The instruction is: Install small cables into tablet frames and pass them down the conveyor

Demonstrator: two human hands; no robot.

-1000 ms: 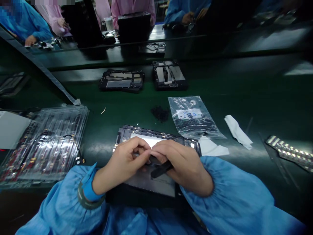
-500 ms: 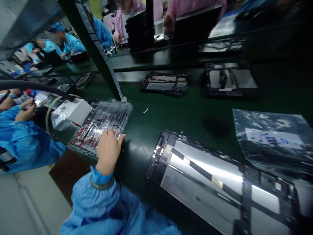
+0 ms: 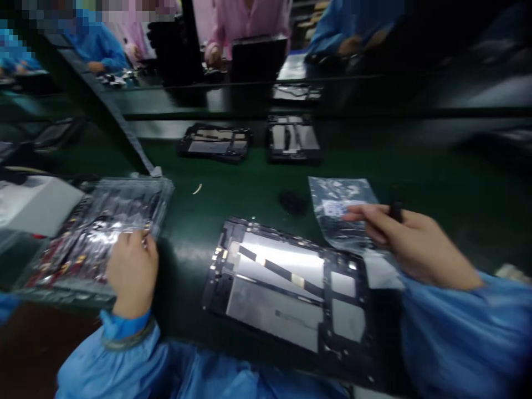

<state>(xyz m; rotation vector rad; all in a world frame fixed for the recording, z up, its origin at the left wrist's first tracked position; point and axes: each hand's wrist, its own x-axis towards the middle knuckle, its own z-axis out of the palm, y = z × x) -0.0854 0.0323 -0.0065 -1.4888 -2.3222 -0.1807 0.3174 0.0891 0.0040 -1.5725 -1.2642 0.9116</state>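
My left hand is at the right side of a clear plastic tray filled with small flat electronic parts. Its fingers are curled into a pinch; what they hold is hidden. On the right, my right hand hovers in front of a clear zip bag with a white label. A dark, slim tool sticks up blurred between its thumb and fingers. Between both hands lies an opened tablet housing, with silver panels and a black ribbon cable across it.
Two more opened housings, one on the left and one on the right, lie farther back on the green bench. A white box stands beside the tray. A slanted post rises behind it. Co-workers in blue and pink sit opposite.
My view has swung to the right, and my right hand with the dark tool has come into sight. My left hand stays at the tray, its thumb now drawn in against the fingers.
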